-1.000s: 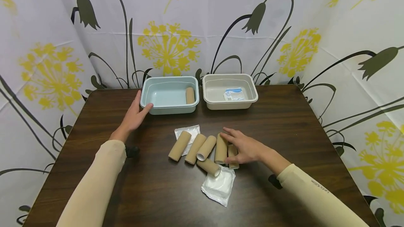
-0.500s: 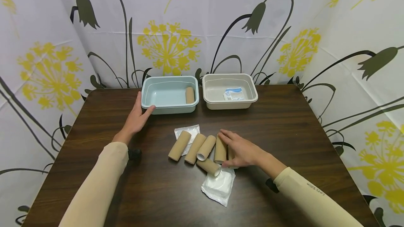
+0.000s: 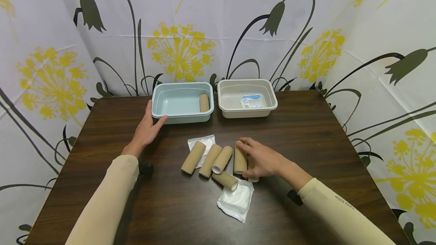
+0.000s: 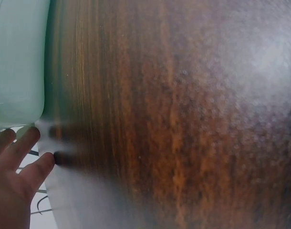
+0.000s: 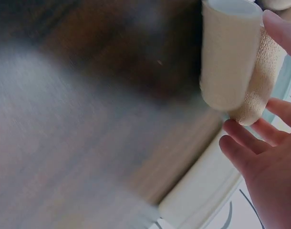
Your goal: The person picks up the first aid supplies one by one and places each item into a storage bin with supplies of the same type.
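Observation:
At the light blue bin (image 3: 184, 119), my left hand (image 3: 144, 128) rests its straight fingers along the left wall, the thumb by the front corner. A cardboard tube (image 3: 204, 103) lies inside that bin. My right hand (image 3: 265, 158) pinches a cardboard tube (image 3: 240, 160) lengthwise, fingers at its far end and thumb near its close end. In the right wrist view this textured tube (image 5: 257, 88) shows behind a paler tube (image 5: 229, 57), which the hand partly covers in the head view. Several more tubes (image 3: 210, 161) lie to the left.
One white packet (image 3: 236, 199) lies in front of the tubes, another (image 3: 206, 141) partly under them. A beige bin (image 3: 246, 113) holding a blue-and-white packet (image 3: 252, 101) stands right of the blue one. Flowered cloth (image 3: 184, 6) hangs behind the dark wooden table (image 3: 163, 207).
My right hand has closed in on the tubes, and the one it pinches has shifted slightly right and away. The left hand has stayed at the blue bin, which has barely moved.

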